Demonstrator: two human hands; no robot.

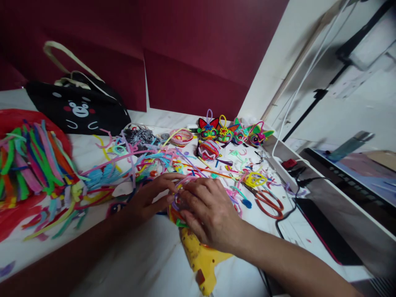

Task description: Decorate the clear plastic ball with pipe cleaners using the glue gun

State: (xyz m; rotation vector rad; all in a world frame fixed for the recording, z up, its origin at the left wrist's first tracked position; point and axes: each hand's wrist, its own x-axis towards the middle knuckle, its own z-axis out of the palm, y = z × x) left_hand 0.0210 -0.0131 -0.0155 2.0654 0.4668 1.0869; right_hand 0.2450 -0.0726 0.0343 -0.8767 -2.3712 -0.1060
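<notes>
Bare forearms [287,255] lean in over the white worktop [136,264]; a yellow glue gun [198,253] lies just below the right hand [213,206], which, with the left hand [157,194], seems clamped on a small, colourful ornament [175,211] at the worktop's middle; pressing or wrapping seems to be in hand, and the next move probably calls for holding it steady
</notes>
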